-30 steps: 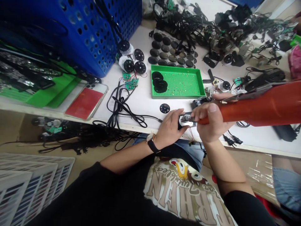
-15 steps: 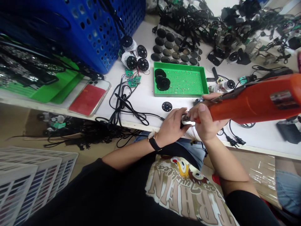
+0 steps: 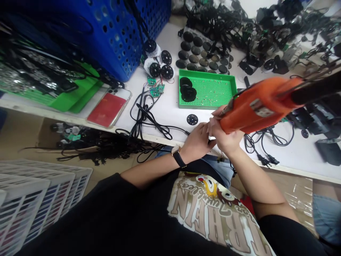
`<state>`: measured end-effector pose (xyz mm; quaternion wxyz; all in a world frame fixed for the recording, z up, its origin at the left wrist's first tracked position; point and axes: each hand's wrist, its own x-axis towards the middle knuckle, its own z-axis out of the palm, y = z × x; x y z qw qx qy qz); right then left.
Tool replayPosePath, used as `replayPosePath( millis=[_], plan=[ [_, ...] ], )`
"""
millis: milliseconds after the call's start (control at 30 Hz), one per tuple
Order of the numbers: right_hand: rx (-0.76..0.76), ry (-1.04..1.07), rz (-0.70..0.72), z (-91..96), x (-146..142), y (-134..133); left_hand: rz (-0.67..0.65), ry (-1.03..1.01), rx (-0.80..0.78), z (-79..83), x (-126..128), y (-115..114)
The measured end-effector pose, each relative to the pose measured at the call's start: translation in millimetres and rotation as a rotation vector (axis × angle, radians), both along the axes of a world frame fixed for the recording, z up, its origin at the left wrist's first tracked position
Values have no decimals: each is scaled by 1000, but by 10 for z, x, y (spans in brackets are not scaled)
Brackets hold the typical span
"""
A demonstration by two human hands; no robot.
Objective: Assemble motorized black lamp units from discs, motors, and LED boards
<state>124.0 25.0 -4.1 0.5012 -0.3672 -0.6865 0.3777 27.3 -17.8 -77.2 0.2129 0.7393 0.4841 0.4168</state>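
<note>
My right hand (image 3: 226,137) grips the front of an orange power screwdriver (image 3: 262,103), whose body angles up to the right. My left hand (image 3: 196,142), with a watch on the wrist, is curled against it at the table's near edge, fingers closed round a small part that the hands hide. A black toothed disc (image 3: 192,119) lies on the white table just beyond my left hand. Behind it sits a green perforated tray (image 3: 213,93) holding two black discs (image 3: 188,91).
A blue perforated crate (image 3: 117,32) stands at the left, with a red-backed phone (image 3: 108,109) and green trays before it. Black cables (image 3: 145,115) loop left of my hands; plugs (image 3: 266,158) lie right. Rows of dark round pads (image 3: 197,58) and tangled wired parts fill the back.
The screwdriver's body has swung upward and tilted steeper, and both hands have drawn together at the table edge, now covering the small metal part seen earlier. The view shifted slightly.
</note>
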Motion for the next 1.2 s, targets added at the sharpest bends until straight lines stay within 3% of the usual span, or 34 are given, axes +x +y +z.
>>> replayPosePath(
  millis=[167,333,633,933,1200],
  plan=[
    [-53,302,-36,246,5,-1,78,-4,27,80,-45,-36],
    [109,560,-267,497,246,26,83,18,18,188,-85,-78],
    [39,447,-349,270,402,45,37,185,-18,425,-87,45],
    [102,282,-259,338,557,283,-57,161,-54,457,-112,162],
    [-11,341,-147,260,496,313,-108,283,-99,570,-78,160]
  ],
)
